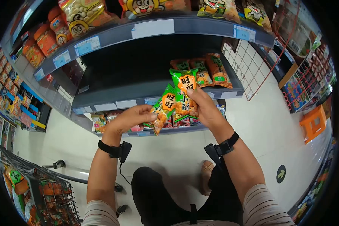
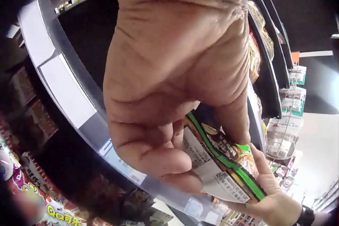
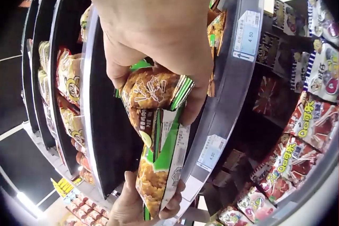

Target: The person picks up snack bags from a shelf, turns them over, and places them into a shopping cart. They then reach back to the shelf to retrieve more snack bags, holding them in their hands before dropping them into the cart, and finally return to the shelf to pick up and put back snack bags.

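Observation:
In the head view my left hand (image 1: 131,118) pinches a green-and-orange snack bag (image 1: 163,103) by its lower left side, and the bag leans to the right. My right hand (image 1: 207,107) grips a second snack bag (image 1: 183,84) of the same kind, upright, with the thumb over its front. The two bags overlap side by side, in front of the shelf edge. From the right wrist, that second bag (image 3: 151,91) sits between thumb and fingers, with the left hand's bag (image 3: 153,178) just below it. Several similar bags (image 1: 216,71) stand at the shelf's right end.
A dark shelf (image 1: 128,75) with price labels spans the front, and an upper shelf (image 1: 184,28) carries larger snack bags. Wire mesh (image 1: 248,67) bounds it on the right. At lower left stands a shopping cart (image 1: 37,180) holding snack bags. An orange stool (image 1: 313,124) is off to the right.

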A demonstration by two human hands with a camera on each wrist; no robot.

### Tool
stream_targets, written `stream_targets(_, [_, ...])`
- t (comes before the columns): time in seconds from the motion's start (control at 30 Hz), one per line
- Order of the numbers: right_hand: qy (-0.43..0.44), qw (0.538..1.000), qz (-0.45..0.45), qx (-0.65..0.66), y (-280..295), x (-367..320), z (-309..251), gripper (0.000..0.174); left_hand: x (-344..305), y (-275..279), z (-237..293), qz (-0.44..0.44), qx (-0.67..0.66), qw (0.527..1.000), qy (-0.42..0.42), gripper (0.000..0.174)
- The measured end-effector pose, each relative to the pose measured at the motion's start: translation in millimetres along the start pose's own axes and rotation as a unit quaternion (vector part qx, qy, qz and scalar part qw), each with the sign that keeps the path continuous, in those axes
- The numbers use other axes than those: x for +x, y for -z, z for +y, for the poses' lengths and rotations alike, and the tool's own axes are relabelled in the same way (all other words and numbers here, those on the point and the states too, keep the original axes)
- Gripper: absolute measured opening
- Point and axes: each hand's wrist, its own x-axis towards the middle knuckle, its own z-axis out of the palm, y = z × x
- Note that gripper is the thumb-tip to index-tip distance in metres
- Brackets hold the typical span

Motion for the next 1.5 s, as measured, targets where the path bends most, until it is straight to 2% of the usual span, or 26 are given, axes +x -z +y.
stream_targets(0.03, [-0.002, 1.0, 0.003, 0.008, 3, -1, -2, 0.056, 1, -6, 13, -0.033, 0.003, 0.999, -0.006, 0.072])
stream_targets(0.13, [0.005, 0.999, 0.015, 0.03, 7, -7, -16, 0.055, 15, -23, 20, -0.014, -0.061, 0.997, -0.047, 0.072])
stream_targets(0.17, [0.018, 0.999, 0.025, 0.036, 12, -10, -21, 0.055, 19, -28, 23, 0.008, -0.078, 0.995, -0.066, 0.055])
stream_targets(0.27, [0.051, 0.996, 0.069, 0.032, 38, -20, -31, 0.05, 37, -37, 36, 0.053, -0.158, 0.981, -0.102, 0.051])
stream_targets(0.3, [0.073, 0.993, 0.083, 0.032, 45, -22, -31, 0.048, 38, -41, 41, 0.12, -0.147, 0.979, -0.079, 0.045])
stream_targets(0.43, [0.109, 0.987, 0.118, 0.019, 43, -30, -41, 0.046, 76, -31, 44, 0.208, -0.123, 0.962, -0.124, 0.047])
stream_targets(0.57, [0.077, 0.985, 0.152, 0.003, 53, -22, -31, 0.043, 95, -28, 53, 0.293, -0.054, 0.95, -0.097, 0.055])
stream_targets(0.67, [0.084, 0.982, 0.168, 0.026, 56, -13, -21, 0.048, 108, -22, 53, 0.307, -0.056, 0.946, -0.089, 0.056])
stream_targets(0.77, [0.077, 0.987, 0.131, 0.051, 56, -9, -19, 0.043, 126, -16, 44, 0.284, -0.112, 0.936, -0.174, 0.054])
stream_targets(0.87, [0.077, 0.989, 0.127, 0.025, 57, -6, -17, 0.042, 145, -7, 30, 0.334, -0.054, 0.924, -0.181, 0.052])
stream_targets(0.97, [0.066, 0.991, 0.112, 0.012, 57, -3, -15, 0.041, 153, -2, 19, 0.331, 0.014, 0.927, -0.175, 0.052])
stream_targets(1.07, [0.042, 0.993, 0.11, 0.015, 53, -4, -16, 0.041, 149, -6, 22, 0.326, 0.022, 0.93, -0.17, 0.054])
stream_targets(1.17, [0.009, 0.993, 0.117, -0.013, 55, -4, -15, 0.041, 142, -15, 24, 0.358, 0.051, 0.916, -0.176, 0.058])
stream_targets(1.27, [0.023, 0.994, 0.102, 0.02, 53, -3, -12, 0.039, 141, -17, 22, 0.34, 0.034, 0.921, -0.186, 0.06])
stream_targets(1.37, [-0.001, 0.991, 0.062, 0.117, 56, 0, -9, 0.039, 146, -17, 14, 0.365, 0.017, 0.906, -0.213, 0.065])
stream_targets(1.5, [0.017, 0.99, 0.016, 0.139, 51, 3, -5, 0.041, 149, -17, 9, 0.393, 0.092, 0.896, -0.187, 0.067])
